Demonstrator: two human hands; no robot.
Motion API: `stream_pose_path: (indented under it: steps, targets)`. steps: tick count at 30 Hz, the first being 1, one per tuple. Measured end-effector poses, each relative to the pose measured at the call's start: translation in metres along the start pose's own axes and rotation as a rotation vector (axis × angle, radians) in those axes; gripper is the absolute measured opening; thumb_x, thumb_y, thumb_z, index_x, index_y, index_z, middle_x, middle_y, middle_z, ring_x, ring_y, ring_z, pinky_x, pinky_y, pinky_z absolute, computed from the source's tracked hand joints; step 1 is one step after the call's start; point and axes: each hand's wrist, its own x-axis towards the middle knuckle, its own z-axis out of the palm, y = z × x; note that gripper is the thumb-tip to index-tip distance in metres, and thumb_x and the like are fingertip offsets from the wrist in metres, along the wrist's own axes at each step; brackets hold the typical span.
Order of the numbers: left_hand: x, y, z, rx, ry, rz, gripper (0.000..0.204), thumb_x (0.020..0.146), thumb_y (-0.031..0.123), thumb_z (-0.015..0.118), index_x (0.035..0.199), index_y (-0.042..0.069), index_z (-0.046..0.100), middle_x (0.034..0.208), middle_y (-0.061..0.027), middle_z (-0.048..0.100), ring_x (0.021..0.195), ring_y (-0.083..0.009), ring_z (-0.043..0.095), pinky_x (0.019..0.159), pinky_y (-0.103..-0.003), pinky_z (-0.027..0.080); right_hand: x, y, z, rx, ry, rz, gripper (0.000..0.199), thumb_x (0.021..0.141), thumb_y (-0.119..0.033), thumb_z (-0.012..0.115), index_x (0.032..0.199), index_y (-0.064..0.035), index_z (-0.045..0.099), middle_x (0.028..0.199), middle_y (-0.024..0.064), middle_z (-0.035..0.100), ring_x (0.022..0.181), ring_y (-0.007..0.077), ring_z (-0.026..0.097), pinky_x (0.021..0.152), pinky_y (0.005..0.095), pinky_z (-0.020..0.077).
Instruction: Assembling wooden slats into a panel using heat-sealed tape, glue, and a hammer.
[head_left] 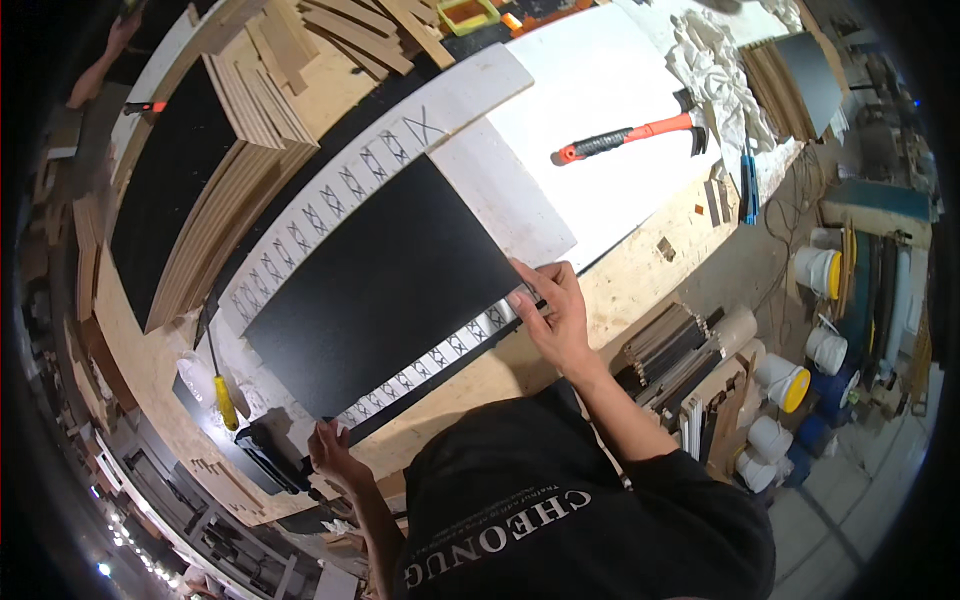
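A flat black panel (390, 275) lies slantwise across a white backing board, with strips of hand-drawn crossed marks showing along its far and near edges. My right hand (556, 315) is closed on the panel's right corner, fingers over the edge and thumb on the near side. Something small and dark shows by that thumb, too small to name. At the near left corner, my left hand (336, 455) pinches the panel's edge with bent fingers. Close to the left hand lies a black tool (268, 458), perhaps a stapler, and beyond it a yellow-handled screwdriver (227, 402).
An orange and black hammer (630, 135) rests on a white board at the right. Stacked black-faced boards (175, 190) stand at the far left, with wooden strips (355, 35) behind. A crumpled white cloth (715, 75) lies far right; buckets (780, 382) stand on the floor.
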Motion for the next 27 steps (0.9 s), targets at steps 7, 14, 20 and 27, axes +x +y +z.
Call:
stream_pose_path:
  steps: [7,14,20,27]
  targets:
    - [-0.023,-0.021,-0.015,-0.116,-0.006,-0.016,0.027,0.090,0.021,0.058,0.105,-0.002,0.056,0.103,-0.0135,0.059,0.095,-0.0258,0.061,0.082,-0.036,0.052,-0.034,-0.009,0.002,0.072,0.143,0.021,0.028,0.086,-0.012,0.064,0.112,-0.0013,0.061,0.094,0.0052,0.053,0.085,0.0135,0.049,0.076,0.0249,0.0420]
    - [-0.021,-0.008,-0.025,-0.402,-0.040,-0.058,0.022,0.086,0.015,0.065,0.099,-0.002,0.060,0.093,-0.0094,0.060,0.085,-0.0193,0.060,0.083,-0.032,0.049,-0.030,-0.025,0.000,0.600,0.097,0.316,0.032,0.090,-0.010,0.061,0.119,0.0021,0.054,0.088,0.0030,0.060,0.078,0.0077,0.054,0.070,0.0213,0.0452]
    - [0.001,0.060,-0.045,-0.330,-0.128,0.406,0.019,0.085,0.005,0.058,0.101,-0.004,0.059,0.089,-0.0080,0.060,0.084,-0.0160,0.057,0.082,-0.028,0.047,0.003,-0.074,-0.018,0.631,0.072,0.086,0.027,0.086,-0.007,0.065,0.109,0.0047,0.056,0.092,0.0062,0.063,0.085,0.0109,0.058,0.079,0.0232,0.0462]
    - [0.107,0.076,0.005,-0.155,-0.534,0.651,0.047,0.081,0.004,0.066,0.125,0.005,0.050,0.121,-0.0028,0.053,0.111,-0.0184,0.050,0.095,-0.030,0.040,0.101,-0.057,0.005,0.298,-0.236,-0.206,0.060,0.075,-0.005,0.069,0.131,-0.0066,0.049,0.134,0.0159,0.048,0.124,0.0255,0.045,0.103,0.0319,0.0355]
